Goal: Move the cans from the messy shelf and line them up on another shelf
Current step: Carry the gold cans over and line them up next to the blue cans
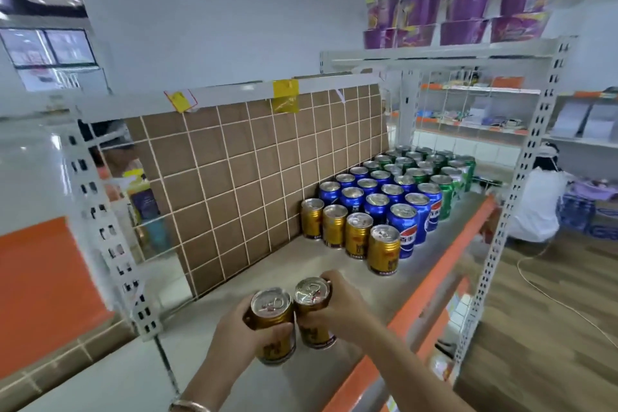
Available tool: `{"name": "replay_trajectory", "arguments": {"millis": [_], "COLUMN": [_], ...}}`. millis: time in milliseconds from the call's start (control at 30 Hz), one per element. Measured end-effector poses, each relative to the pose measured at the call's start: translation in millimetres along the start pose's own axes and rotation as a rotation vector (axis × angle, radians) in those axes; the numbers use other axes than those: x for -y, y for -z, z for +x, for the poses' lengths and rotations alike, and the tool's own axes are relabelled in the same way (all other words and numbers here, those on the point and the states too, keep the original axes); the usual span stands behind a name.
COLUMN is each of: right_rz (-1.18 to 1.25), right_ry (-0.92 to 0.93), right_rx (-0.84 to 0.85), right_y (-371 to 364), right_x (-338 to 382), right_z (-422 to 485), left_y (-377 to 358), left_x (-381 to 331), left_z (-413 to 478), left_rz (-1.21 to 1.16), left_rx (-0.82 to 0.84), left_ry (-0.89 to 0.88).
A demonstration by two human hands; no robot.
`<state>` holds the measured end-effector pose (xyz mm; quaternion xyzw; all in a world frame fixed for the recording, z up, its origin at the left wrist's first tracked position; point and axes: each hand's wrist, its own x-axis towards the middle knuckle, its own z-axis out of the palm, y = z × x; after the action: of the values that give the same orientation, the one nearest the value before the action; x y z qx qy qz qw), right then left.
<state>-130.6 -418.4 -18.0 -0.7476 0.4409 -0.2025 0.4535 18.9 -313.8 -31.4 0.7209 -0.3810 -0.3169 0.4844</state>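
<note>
My left hand (234,333) grips one gold can (272,324) and my right hand (337,308) grips a second gold can (312,314). Both cans are upright, side by side, just above the grey shelf (267,278) near its front. Further right on the same shelf cans stand in tidy diagonal rows: a row of gold cans (356,234) nearest me, then blue cans (381,197), then green cans (424,167) at the far end. The shelf surface between my hands and the gold row is bare.
A brown tiled board (254,170) backs the shelf. An orange rail (444,271) edges its front. White perforated uprights (103,227) (515,184) stand at both ends. Purple noodle bowls (461,10) fill the shelf above. A person in white (538,204) crouches at right.
</note>
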Motion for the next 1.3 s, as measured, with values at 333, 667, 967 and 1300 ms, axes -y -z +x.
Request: {"name": "replay_trajectory", "arguments": {"millis": [333,667,967,1300], "right_rz": [-0.671,-1.135,-1.056,-0.644], "right_ry": [0.2,0.621,0.8,0.571], "right_rx": [0.171,0.137,0.207,0.495], "right_y": [27.2,30.4,37.1,64.2], "right_x": [14.7,18.3,32.0,12.6], "right_z": [124.8,212.2,256.1,271.0], "left_y": [-34.6,-67.3,-96.4,-140.5], "left_x": [-5.7,2.9,-3.9,-16.4], "left_z": [65.9,116.4,150.4,201.8], "left_rz": [-0.032,-0.146,-0.164,-0.27], "left_rx": [-0.196,-0.388,-0.465,-0.309], "left_ry": [0.063,0.103,0.087,0.124]}}
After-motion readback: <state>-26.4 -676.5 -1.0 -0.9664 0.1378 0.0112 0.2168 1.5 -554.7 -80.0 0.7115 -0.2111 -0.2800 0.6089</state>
